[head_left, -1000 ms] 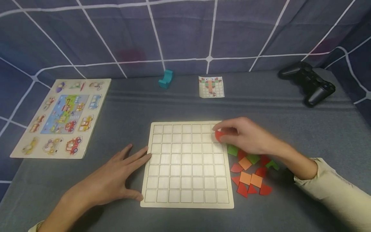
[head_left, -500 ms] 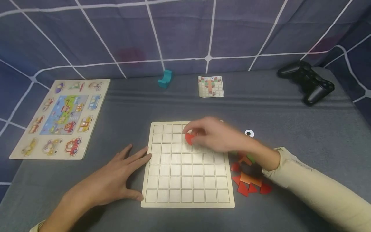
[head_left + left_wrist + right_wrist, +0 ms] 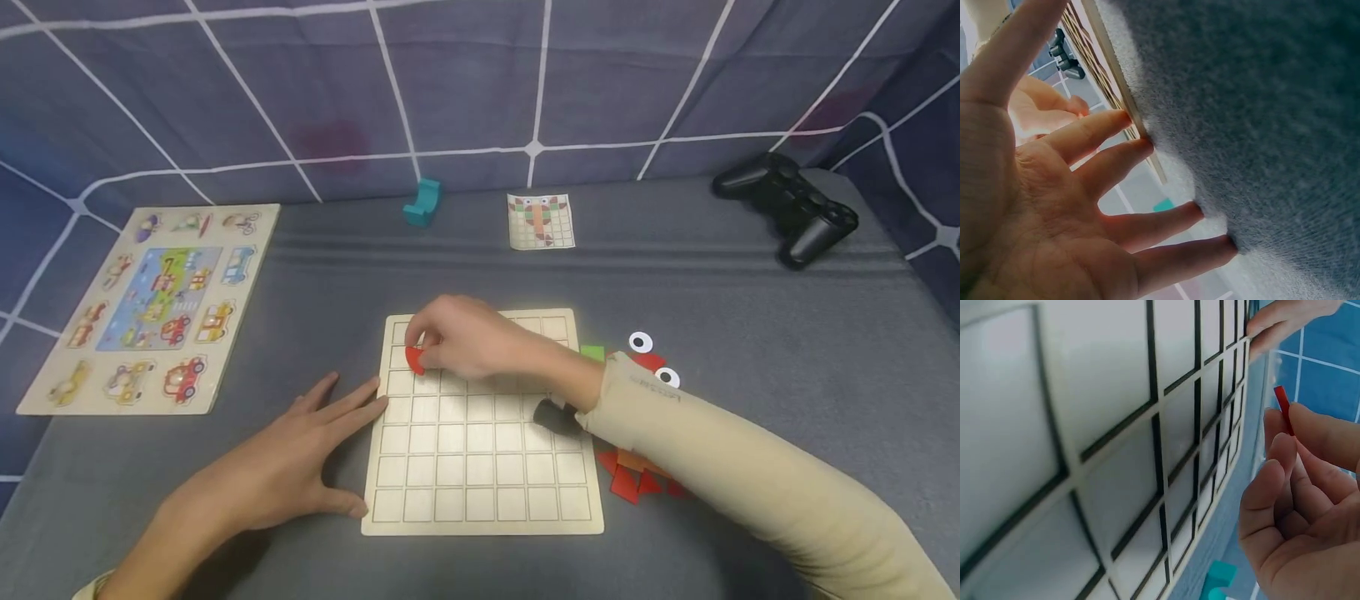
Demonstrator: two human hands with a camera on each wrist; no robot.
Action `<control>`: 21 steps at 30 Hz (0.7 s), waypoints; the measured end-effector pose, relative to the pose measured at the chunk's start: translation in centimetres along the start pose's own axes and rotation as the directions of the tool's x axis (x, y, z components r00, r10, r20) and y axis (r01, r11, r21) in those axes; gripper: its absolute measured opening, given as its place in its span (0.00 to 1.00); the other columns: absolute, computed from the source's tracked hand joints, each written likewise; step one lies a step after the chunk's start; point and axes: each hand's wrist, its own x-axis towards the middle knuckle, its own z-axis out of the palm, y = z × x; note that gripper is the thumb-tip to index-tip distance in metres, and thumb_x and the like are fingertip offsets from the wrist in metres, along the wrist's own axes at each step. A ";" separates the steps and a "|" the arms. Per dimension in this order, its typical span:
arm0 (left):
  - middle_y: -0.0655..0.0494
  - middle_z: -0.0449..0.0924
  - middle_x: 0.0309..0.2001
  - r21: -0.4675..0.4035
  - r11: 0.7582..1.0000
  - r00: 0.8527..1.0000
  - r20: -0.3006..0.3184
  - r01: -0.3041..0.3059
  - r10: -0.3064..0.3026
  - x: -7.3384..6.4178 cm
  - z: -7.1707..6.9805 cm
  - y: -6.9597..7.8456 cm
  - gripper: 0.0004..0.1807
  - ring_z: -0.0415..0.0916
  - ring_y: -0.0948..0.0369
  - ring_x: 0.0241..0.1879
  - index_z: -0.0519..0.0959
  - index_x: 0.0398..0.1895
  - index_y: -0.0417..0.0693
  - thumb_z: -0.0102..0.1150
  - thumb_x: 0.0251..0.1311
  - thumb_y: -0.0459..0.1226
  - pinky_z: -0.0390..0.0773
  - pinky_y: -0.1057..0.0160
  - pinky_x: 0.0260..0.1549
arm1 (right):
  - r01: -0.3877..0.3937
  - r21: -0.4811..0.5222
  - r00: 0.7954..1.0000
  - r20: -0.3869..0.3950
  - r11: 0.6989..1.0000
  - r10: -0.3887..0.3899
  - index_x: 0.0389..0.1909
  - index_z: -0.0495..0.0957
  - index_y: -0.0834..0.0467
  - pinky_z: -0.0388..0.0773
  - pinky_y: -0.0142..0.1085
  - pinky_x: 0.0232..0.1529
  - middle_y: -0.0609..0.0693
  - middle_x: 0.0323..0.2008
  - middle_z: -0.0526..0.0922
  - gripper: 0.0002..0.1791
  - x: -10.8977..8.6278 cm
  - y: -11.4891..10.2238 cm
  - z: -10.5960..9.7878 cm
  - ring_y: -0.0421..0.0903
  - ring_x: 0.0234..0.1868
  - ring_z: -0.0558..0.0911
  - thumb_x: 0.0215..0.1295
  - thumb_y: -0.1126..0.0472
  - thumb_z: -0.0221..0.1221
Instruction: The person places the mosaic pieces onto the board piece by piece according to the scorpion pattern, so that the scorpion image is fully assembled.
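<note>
My right hand (image 3: 468,337) pinches a flat red piece (image 3: 415,360) with a curved edge between thumb and fingers, over the upper left squares of a pale wooden grid board (image 3: 480,505). In the right wrist view the red piece (image 3: 1283,409) stands edge-on between the fingertips, apart from the board's surface. At the board's left edge, my left hand (image 3: 288,462) lies spread, with thumb and fingertips against the rim. Its fingers look straight in the left wrist view, two of them touching the board's edge (image 3: 1113,69).
Red, orange and green pieces (image 3: 625,485) lie right of the board, partly under my right sleeve, with two round eye pieces (image 3: 641,342). Behind are a pattern card (image 3: 540,237), a teal block (image 3: 423,202) and a black game controller (image 3: 787,208). A picture puzzle board (image 3: 228,308) lies left.
My right hand has carried the red piece leftward across the board, from its upper right corner to its upper left. The eye pieces have come into sight. My left hand has stayed put.
</note>
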 end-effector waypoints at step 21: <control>0.57 0.54 0.76 0.021 1.000 1.000 -0.010 -0.021 0.021 0.1 0.0 -0.3 0.58 0.44 0.33 0.72 0.64 0.75 0.56 0.70 0.37 0.68 0.59 0.27 0.56 | 0.028 -0.185 0.999 0.031 0.982 -0.022 0.39 0.86 0.52 0.73 0.37 0.42 0.41 0.29 0.82 0.05 3.3 0.2 1.1 0.41 0.32 0.78 0.66 0.63 0.62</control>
